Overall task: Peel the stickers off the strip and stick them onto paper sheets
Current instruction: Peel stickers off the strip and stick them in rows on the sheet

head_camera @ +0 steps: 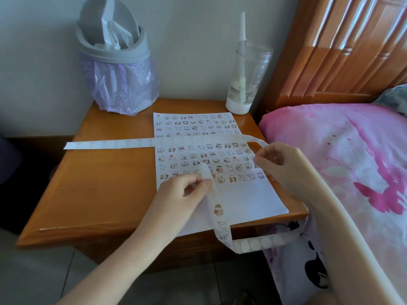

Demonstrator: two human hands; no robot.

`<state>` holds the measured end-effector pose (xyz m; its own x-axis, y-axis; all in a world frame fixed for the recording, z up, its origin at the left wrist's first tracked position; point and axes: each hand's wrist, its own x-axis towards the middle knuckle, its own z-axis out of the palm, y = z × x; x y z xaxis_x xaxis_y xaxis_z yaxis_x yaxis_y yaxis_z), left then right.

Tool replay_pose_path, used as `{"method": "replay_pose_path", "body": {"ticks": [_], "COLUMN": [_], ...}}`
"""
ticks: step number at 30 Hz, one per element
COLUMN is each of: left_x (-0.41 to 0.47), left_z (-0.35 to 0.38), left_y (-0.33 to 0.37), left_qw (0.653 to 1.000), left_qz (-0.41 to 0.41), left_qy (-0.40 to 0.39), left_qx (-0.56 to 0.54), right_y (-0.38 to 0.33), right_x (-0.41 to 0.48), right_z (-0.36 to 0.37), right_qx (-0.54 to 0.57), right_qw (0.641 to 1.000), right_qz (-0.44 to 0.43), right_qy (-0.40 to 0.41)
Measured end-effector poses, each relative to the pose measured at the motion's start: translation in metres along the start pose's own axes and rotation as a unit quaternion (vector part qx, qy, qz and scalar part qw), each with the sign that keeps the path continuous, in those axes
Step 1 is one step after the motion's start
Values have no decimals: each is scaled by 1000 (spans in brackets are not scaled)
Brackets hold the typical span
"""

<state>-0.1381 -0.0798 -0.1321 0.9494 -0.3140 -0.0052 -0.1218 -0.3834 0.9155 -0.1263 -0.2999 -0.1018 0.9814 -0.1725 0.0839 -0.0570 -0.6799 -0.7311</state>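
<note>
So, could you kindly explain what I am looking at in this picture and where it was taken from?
There is no machine here: a person works with bare hands, and the single picture comes from a camera worn on the head, looking down. On the wooden table lies a paper sheet already covered with rows of small cartoon stickers. A long sticker strip runs across the table, then loops down past the front edge. The left hand pinches that strip, just above a few unpeeled stickers. The right hand has its fingers curled together at the sheet's right edge, as if pinching something small; I cannot tell what. At the back stand a grey bin with a purple liner and a clear cup with a straw. A bed lies to the right.
</note>
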Motion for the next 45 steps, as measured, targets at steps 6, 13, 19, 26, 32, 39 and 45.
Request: {"method": "replay_pose_path", "body": {"ticks": [6,13,19,26,32,39,45], "left_x": [-4,-8,-12,-13,-15,-16,-18], "left_z": [-12,-19,-25,-31,-34,-37,-39], "left_y": [15,24,31,28,26,24,21], "left_qw": [993,981,976,974,976,979,980], "left_qz": [-3,-8,-17,-35,-26,-36,-51], "left_qy": [45,58,0,6,26,29,42], "left_qx": [-112,-185,-215,-222,-215,-199,-186], "right_y": [-54,-62,-65,-64,-66,-71,-73], "right_x": [-29,-38,-40,-41,-44,-46,-48], "right_z": [25,21,22,29,34,39,45], "right_qx": [132,171,206,180,188,175,109], "right_qw": [979,966,961,971,969,972,981], "right_qz": [-81,-69,-81,-115,-116,-123,-144], "right_qy": [-136,-184,-165,-111,-109,-97,-64]}}
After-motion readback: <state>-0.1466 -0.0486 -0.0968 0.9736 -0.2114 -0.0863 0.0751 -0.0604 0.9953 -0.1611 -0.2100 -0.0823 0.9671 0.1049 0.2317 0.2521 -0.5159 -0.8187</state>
